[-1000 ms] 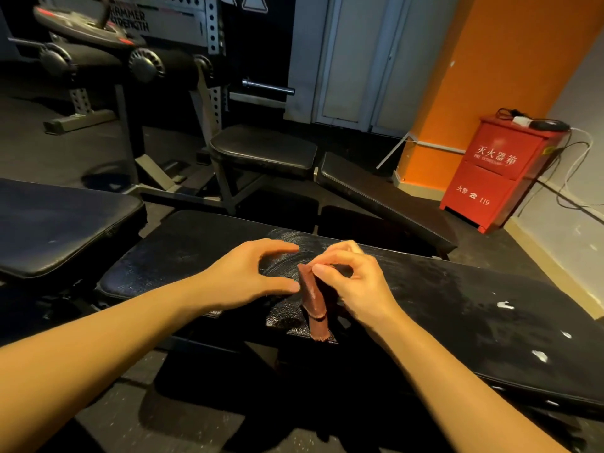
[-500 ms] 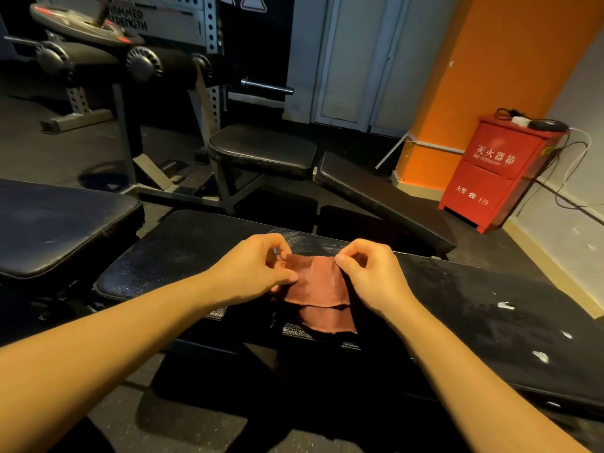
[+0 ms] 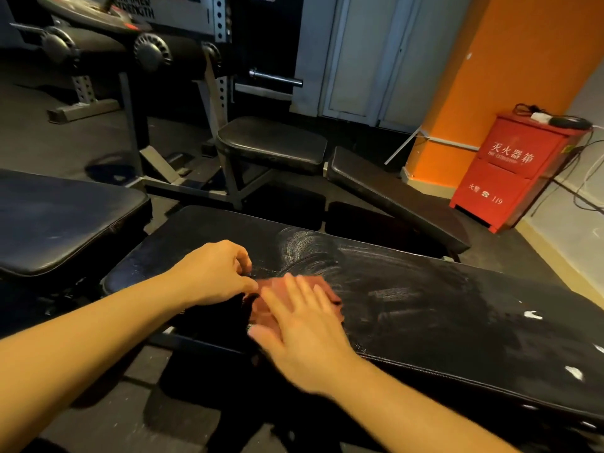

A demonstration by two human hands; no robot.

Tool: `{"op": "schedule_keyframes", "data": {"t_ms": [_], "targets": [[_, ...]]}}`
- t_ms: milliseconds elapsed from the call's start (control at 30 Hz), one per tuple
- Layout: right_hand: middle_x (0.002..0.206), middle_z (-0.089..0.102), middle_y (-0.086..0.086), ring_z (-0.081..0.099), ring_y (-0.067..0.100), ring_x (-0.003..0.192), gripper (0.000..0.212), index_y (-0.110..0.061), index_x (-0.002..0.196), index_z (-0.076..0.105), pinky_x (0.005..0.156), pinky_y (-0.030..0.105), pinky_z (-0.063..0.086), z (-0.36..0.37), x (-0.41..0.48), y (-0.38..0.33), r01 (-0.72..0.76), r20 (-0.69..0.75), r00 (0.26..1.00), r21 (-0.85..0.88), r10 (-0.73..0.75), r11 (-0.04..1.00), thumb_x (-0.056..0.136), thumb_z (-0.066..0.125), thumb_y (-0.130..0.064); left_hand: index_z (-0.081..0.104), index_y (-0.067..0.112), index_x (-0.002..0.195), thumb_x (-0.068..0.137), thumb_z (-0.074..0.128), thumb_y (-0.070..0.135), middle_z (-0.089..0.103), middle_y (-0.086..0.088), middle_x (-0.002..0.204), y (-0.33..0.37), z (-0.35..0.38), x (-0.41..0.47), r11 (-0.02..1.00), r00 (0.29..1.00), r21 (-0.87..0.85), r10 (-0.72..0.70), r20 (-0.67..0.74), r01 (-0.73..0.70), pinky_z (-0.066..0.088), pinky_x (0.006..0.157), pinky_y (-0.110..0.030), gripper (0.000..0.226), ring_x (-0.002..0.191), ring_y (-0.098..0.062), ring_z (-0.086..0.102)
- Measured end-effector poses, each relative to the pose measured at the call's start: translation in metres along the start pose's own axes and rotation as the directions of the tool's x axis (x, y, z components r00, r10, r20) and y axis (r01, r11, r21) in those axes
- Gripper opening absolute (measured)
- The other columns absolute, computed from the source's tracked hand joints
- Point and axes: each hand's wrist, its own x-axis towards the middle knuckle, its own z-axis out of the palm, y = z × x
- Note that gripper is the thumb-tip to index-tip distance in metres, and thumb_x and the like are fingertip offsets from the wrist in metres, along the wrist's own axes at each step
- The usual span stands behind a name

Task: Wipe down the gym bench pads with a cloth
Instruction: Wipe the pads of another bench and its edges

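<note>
A reddish-brown cloth (image 3: pixel 322 287) lies spread on the long black bench pad (image 3: pixel 441 302) in front of me. My right hand (image 3: pixel 300 328) lies flat on top of it with straight fingers and hides most of it. My left hand (image 3: pixel 217 273) sits at the cloth's left edge with curled fingers and seems to pinch that edge; the contact is blurred. The pad is dusty, with pale wipe streaks beyond the cloth and white specks toward its right end. A second black pad (image 3: pixel 62 220) sits at the left.
Behind stands another bench with a seat pad (image 3: pixel 271 143) and a sloping back pad (image 3: pixel 392 197). A rack with roller pads (image 3: pixel 108 47) is at the back left. A red fire-extinguisher box (image 3: pixel 510 171) stands by the orange pillar at the right. Dark rubber floor lies below.
One second ago my right hand held the cloth bunched upright. Both hands then unfolded it, and now it lies flat on the pad under my flat right hand.
</note>
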Motion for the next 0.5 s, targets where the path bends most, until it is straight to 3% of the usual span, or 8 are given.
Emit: {"op": "schedule_keyframes", "data": {"t_ms": [67, 167, 200, 267, 367, 433, 500], "targets": [[0.162, 0.027, 0.006, 0.019, 0.035, 0.151, 0.074, -0.034, 0.147, 0.036, 0.119, 0.052, 0.017, -0.012, 0.037, 0.035, -0.065, -0.037, 0.997, -0.045, 0.064, 0.997, 0.093, 0.01, -0.078, 0.067, 0.037, 0.109, 0.072, 0.084, 0.06, 0.062, 0.014, 0.107, -0.007, -0.001, 0.0, 0.999, 1.0, 0.042, 0.015, 0.024, -0.016, 0.052, 0.088, -0.032, 0.047, 0.097, -0.009, 0.062], [0.169, 0.016, 0.01, 0.009, 0.032, 0.156, 0.08, -0.037, 0.153, 0.032, 0.123, 0.054, 0.009, -0.032, 0.085, 0.073, -0.27, 0.051, 0.961, -0.016, 0.27, 0.963, 0.091, 0.009, -0.081, 0.061, 0.033, 0.129, 0.058, 0.085, 0.072, 0.054, 0.014, 0.114, -0.012, 0.002, -0.004, 0.989, 0.991, 0.128, 0.063, 0.117, -0.077, 0.051, 0.094, -0.034, 0.084, 0.108, -0.012, 0.055], [0.169, 0.013, 0.01, 0.008, 0.031, 0.157, 0.085, -0.037, 0.153, 0.031, 0.124, 0.055, 0.008, -0.029, 0.088, 0.071, -0.245, 0.047, 0.968, -0.036, 0.246, 0.969, 0.086, 0.007, -0.085, 0.058, 0.033, 0.132, 0.055, 0.085, 0.074, 0.052, 0.012, 0.115, -0.012, 0.002, -0.005, 0.984, 0.987, 0.154, 0.062, 0.148, -0.085, 0.051, 0.095, -0.036, 0.092, 0.11, -0.013, 0.053], [0.17, 0.011, 0.005, 0.004, 0.028, 0.157, 0.09, -0.037, 0.151, 0.031, 0.125, 0.053, 0.008, -0.021, 0.062, 0.046, -0.056, 0.044, 0.997, -0.042, 0.058, 0.998, 0.082, 0.007, -0.091, 0.053, 0.034, 0.135, 0.05, 0.086, 0.075, 0.049, 0.011, 0.116, -0.015, 0.0, -0.006, 0.971, 0.983, 0.222, 0.048, 0.176, -0.087, 0.05, 0.097, -0.039, 0.1, 0.113, -0.016, 0.05], [0.17, -0.012, -0.008, -0.019, 0.014, 0.155, 0.087, -0.039, 0.161, 0.009, 0.126, 0.041, -0.008, -0.014, 0.017, 0.032, 0.167, 0.119, 0.979, -0.008, -0.164, 0.986, 0.088, 0.011, -0.084, 0.047, 0.03, 0.139, 0.052, 0.087, 0.074, 0.049, 0.008, 0.123, -0.015, -0.002, -0.004, 0.94, 0.984, 0.331, 0.022, 0.175, -0.08, 0.049, 0.097, -0.038, 0.105, 0.119, -0.019, 0.049], [0.171, -0.007, -0.006, -0.014, 0.016, 0.156, 0.095, -0.039, 0.161, 0.009, 0.127, 0.042, -0.004, -0.016, 0.043, 0.055, 0.135, 0.09, 0.987, -0.058, -0.13, 0.989, 0.081, 0.0, -0.089, 0.045, 0.029, 0.142, 0.052, 0.087, 0.074, 0.048, 0.007, 0.127, -0.013, -0.002, -0.004, 0.94, 0.984, 0.334, 0.005, 0.179, -0.065, 0.049, 0.097, -0.038, 0.109, 0.122, -0.02, 0.049], [0.172, 0.006, 0.0, 0.001, 0.023, 0.158, 0.114, -0.04, 0.159, 0.017, 0.126, 0.051, 0.006, -0.026, 0.092, 0.077, -0.044, 0.046, 0.998, -0.053, 0.047, 0.998, 0.065, -0.013, -0.097, 0.044, 0.029, 0.142, 0.052, 0.088, 0.073, 0.048, 0.008, 0.128, -0.013, 0.0, -0.005, 0.945, 0.985, 0.321, 0.005, 0.173, -0.061, 0.049, 0.097, -0.039, 0.11, 0.123, -0.02, 0.048]]}}
